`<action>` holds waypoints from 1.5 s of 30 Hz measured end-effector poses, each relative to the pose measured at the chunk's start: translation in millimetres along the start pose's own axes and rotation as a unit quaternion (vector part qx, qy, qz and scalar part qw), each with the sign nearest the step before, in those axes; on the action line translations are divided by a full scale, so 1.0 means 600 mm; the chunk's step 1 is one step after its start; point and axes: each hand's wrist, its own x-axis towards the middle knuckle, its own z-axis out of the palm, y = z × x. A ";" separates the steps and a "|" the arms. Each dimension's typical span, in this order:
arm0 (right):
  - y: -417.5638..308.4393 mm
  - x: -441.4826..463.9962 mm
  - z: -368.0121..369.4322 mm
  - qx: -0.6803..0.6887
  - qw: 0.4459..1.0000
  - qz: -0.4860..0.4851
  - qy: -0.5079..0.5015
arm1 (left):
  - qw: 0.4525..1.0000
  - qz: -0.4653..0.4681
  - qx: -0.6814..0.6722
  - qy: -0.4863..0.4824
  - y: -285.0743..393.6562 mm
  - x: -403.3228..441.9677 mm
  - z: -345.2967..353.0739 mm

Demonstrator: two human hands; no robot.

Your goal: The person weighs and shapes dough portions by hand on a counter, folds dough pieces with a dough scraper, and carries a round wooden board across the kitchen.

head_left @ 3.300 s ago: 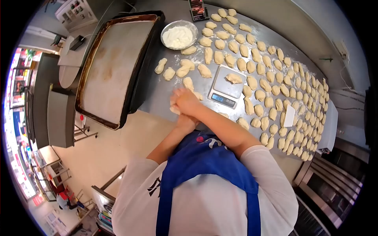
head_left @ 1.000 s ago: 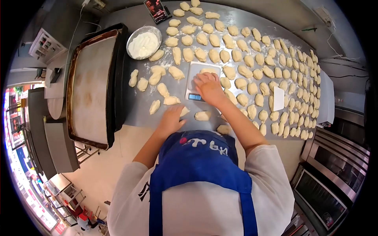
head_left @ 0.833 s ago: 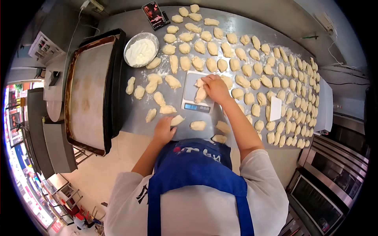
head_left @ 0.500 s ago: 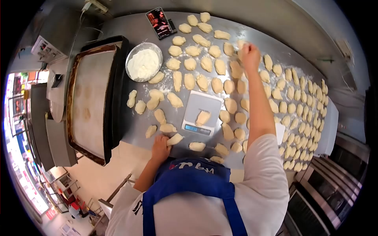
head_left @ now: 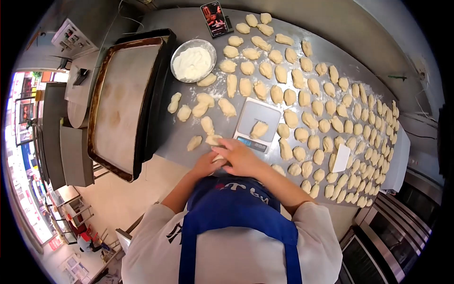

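My left hand (head_left: 206,164) and my right hand (head_left: 241,158) meet at the table's near edge, just in front of the apron. Between them is a small piece of dough (head_left: 217,158), mostly covered by fingers; both hands are closed on it. Right beyond my right fingertips lies another dough piece (head_left: 213,139). A digital scale (head_left: 257,113) stands beyond my right hand, bearing one lump of dough (head_left: 259,130) on its platform.
Rows of dough pieces (head_left: 309,119) cover the steel table (head_left: 163,142) to the right and back. A bowl of flour (head_left: 193,61), a phone on a stand (head_left: 215,19) and stacked baking trays (head_left: 124,90) are at the left. A white scraper (head_left: 341,157) rests among the dough.
My right hand has come back from the far rows to join my left hand at the near edge, closing on the dough there. The view has shifted slightly.
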 end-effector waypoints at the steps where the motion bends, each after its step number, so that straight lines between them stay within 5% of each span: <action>1: 0.003 -0.009 0.021 -0.006 1.000 -0.001 0.002 | 0.992 0.124 0.005 0.001 0.003 0.004 0.003; 2: 0.014 -0.023 0.049 -0.020 0.998 0.049 -0.045 | 0.970 0.244 0.008 0.001 0.004 0.004 0.007; 4: 0.004 -0.032 0.059 -0.038 0.990 0.102 -0.090 | 0.968 0.249 -0.007 -0.027 0.023 -0.004 -0.006; 6: -0.016 -0.035 0.040 -0.029 0.957 0.238 -0.163 | 0.989 0.097 0.082 -0.071 0.036 -0.011 -0.023; 8: -0.010 -0.067 0.057 -0.054 0.969 0.221 -0.095 | 0.982 0.140 0.103 -0.072 0.011 0.000 -0.017; 11: -0.025 -0.088 0.058 -0.105 0.977 0.183 0.014 | 0.980 0.080 -0.081 -0.161 0.026 -0.006 -0.003; 15: -0.043 -0.097 0.054 -0.150 0.966 0.181 -0.108 | 0.970 0.084 0.028 -0.229 0.040 -0.001 -0.006; 17: -0.039 -0.104 0.072 -0.202 0.962 0.143 -0.115 | 0.939 -0.007 0.067 -0.337 0.064 -0.001 -0.010; 21: -0.038 -0.088 0.080 -0.240 0.953 0.134 -0.132 | 0.927 0.058 0.043 -0.369 0.008 0.070 0.031; 24: -0.021 -0.099 0.073 -0.252 0.948 0.142 -0.135 | 0.935 0.054 0.199 -0.289 0.048 0.046 0.024; 26: -0.028 -0.097 0.052 -0.240 0.955 0.135 -0.113 | 0.870 0.206 0.433 -0.116 0.046 0.031 0.030; 29: -0.026 -0.105 0.078 -0.185 0.965 0.126 -0.137 | 0.837 0.169 0.510 -0.106 0.039 0.026 0.037; 33: -0.076 -0.052 0.001 -0.102 0.980 0.147 -0.082 | 0.887 0.265 0.377 -0.031 0.041 0.016 0.029; 34: -0.071 -0.020 -0.032 -0.123 0.953 0.255 -0.110 | 0.901 0.211 0.380 0.005 0.050 0.008 0.040; 35: -0.035 -0.004 -0.054 -0.118 0.963 0.242 -0.008 | 0.910 0.154 0.382 0.040 0.052 0.000 0.046; 37: 0.066 0.016 -0.076 -0.195 0.948 0.204 0.144 | 0.910 0.195 0.354 0.096 0.008 0.010 0.061; 38: 0.106 0.009 -0.076 -0.194 0.950 0.199 0.143 | 0.902 0.240 0.326 0.150 -0.008 0.013 0.065; 39: 0.144 -0.002 -0.070 -0.333 0.920 0.149 0.142 | 0.901 0.238 0.327 0.154 -0.011 0.005 0.064; 41: 0.144 0.002 -0.065 -0.466 0.867 0.097 0.149 | 0.917 0.150 0.334 0.158 -0.016 -0.007 0.049; 44: 0.070 -0.012 -0.023 -0.258 0.964 0.070 0.004 | 0.925 0.182 0.285 0.174 -0.061 0.000 0.052; 45: 0.057 -0.027 0.010 -0.117 0.992 0.031 0.038 | 0.926 0.181 0.283 0.170 -0.062 0.000 0.052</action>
